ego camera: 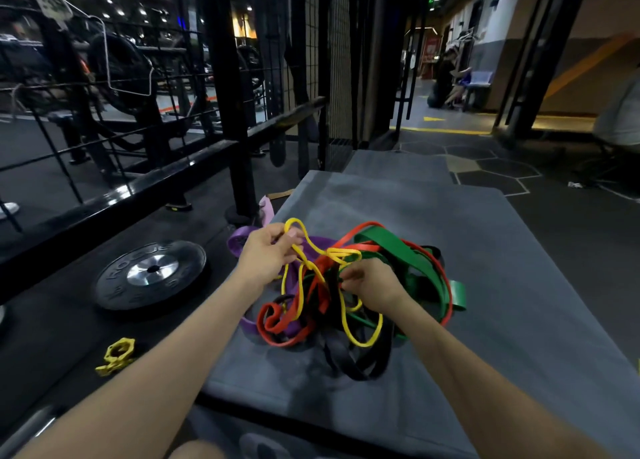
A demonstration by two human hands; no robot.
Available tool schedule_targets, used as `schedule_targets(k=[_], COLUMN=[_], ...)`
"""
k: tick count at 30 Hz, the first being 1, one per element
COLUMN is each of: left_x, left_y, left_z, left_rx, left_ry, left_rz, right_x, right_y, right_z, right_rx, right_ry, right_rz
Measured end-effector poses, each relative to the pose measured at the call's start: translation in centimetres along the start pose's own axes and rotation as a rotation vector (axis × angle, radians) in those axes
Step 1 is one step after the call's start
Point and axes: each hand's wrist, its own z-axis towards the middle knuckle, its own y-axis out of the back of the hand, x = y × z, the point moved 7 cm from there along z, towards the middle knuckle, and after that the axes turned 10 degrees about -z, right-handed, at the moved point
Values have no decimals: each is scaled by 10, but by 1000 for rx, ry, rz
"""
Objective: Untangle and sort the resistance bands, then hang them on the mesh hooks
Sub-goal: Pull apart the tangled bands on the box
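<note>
The task is judged to be at its very start: the resistance bands (346,285) are still heaped in one knotted pile on the grey mat (485,250), and none is seen hung on the mesh panel (332,60) behind it. No hooks can be made out on that mesh at this size. The thin yellow band (304,271) is being worked on first; an upper loop of it is pinched by the left hand (268,254), with fingers curled round the strand and the loop lifted above the heap. The right hand (372,287) is clenched on strands in the middle of the tangle, though which band is gripped there cannot be told. The red band (287,334), the wide green band (398,250), the purple band (242,240) and the black band (353,365) are all left interlaced. Everything remains to be done: separating, sorting and hanging. A weight plate (152,275) and a yellow collar (116,354) lie on the floor beside the mat.
</note>
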Motion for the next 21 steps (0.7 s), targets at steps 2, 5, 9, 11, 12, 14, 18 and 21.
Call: schedule_targets(k=[2,5,9,11,12,14,18,21], left_x=[-4,-4,4,8,9,6,0,4], left_y=[1,2,0,-4,-5,-6,1,-5], left_z=[1,1,0,-1,-1,1,13,20], left_rx=[14,28,68,97,113,135,128,173], left_ry=[14,54,109,132,138,130,57,71], left_rz=[-33,-82,-137,-158,-167,-167,-163,-86], right_x=[13,32,37,36,36,41,65,88], right_y=[-7,-21,-41,-44,-43,-37,13,52], right_z=[5,13,25,29,31,33,40,42], right_rx=[1,-21,15,4,-5,-21,-149,-144], right_ry=[31,116,138,112,103,110,154,201], right_rz=[-10,-68,-117,-82,-67,-60,-110,-103])
